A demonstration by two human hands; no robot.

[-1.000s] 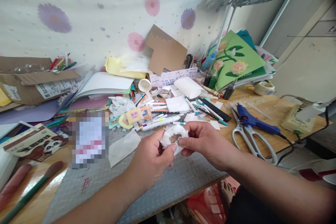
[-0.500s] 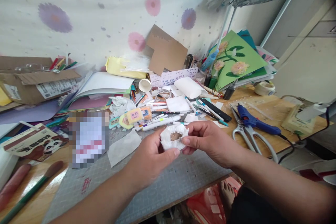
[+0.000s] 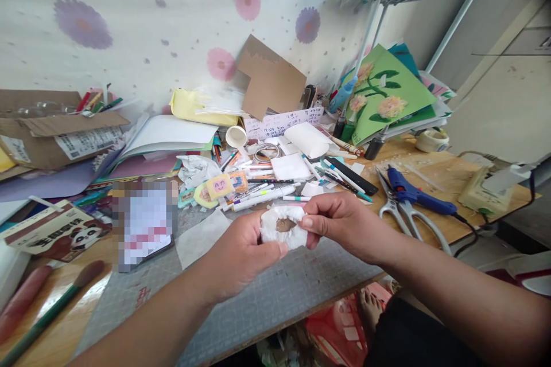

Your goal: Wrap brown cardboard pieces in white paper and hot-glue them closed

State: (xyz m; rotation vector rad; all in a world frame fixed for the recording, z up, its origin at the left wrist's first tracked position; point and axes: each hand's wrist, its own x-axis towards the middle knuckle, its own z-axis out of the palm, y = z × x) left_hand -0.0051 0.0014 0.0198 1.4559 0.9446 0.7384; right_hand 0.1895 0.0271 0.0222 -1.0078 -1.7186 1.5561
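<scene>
Between my two hands is a small roundish piece wrapped in crumpled white tissue paper (image 3: 273,228), with a patch of brown showing in its middle; what the brown part is I cannot make out. My left hand (image 3: 245,255) grips it from the left, thumb along its lower edge. From the right, my right hand (image 3: 333,221) pinches its edge between thumb and fingers. Both hands are above the grey cutting mat (image 3: 275,292). A pale sheet of thin paper (image 3: 200,238) lies on the mat to the left of my left hand.
Pens (image 3: 262,198), erasers (image 3: 220,185) and paper scraps crowd the table behind my hands. Scissors (image 3: 402,212) and a blue glue gun (image 3: 417,195) lie at right. A blurred-out phone-like device (image 3: 146,223), a brush (image 3: 55,304) and a cardboard box (image 3: 64,132) are at left.
The tissue-wrapped piece is tilted slightly differently, and the fingers of my right hand have shifted a little along its edge. The whole view has moved slightly.
</scene>
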